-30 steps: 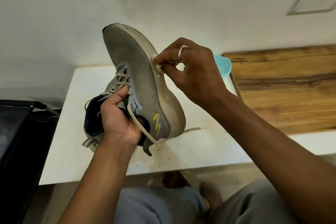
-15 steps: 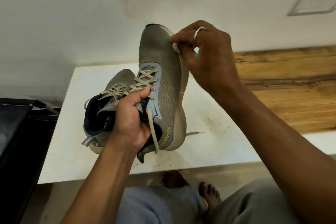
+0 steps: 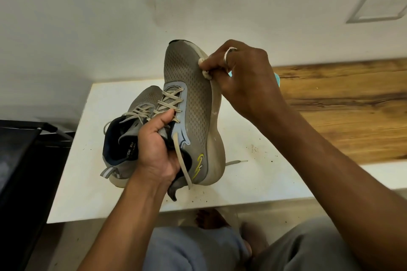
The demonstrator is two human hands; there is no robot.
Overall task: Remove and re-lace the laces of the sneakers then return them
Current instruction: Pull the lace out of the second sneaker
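Your left hand grips the raised sneaker at the tongue and collar, fingers curled in, thumb across the lower laces. The shoe stands toe-up above the white table. Your right hand pinches a small white wad against the seam where the mesh meets the sole, near the toe. The second sneaker lies on the table just behind your left hand, also laced.

Finding: no eyelet has been unthreaded on either shoe, so the task proper is not yet begun. The step in hand looks like wiping the sole edge.

- Keep the left grip firm at the collar; the shoe is top-heavy in this pose and may twist under side pressure.
- Work the wad along the seam in short passes, pressing into the sole, not the mesh.
- Mind the loose lace end hanging below your left hand — it could snag.
- When unlacing starts, lay the shoe down and begin from the top eyelets.

Not verifiable:
- What the wad is — cloth, cotton or tissue cannot be told.
- The tread and the far side of the raised sneaker face away.
- Whose lace the tip on the table belongs to; its run is hidden behind the sole.
- A teal object shows only as a sliver behind your right hand.
- The second sneaker's heel and outer side are covered by your left hand.
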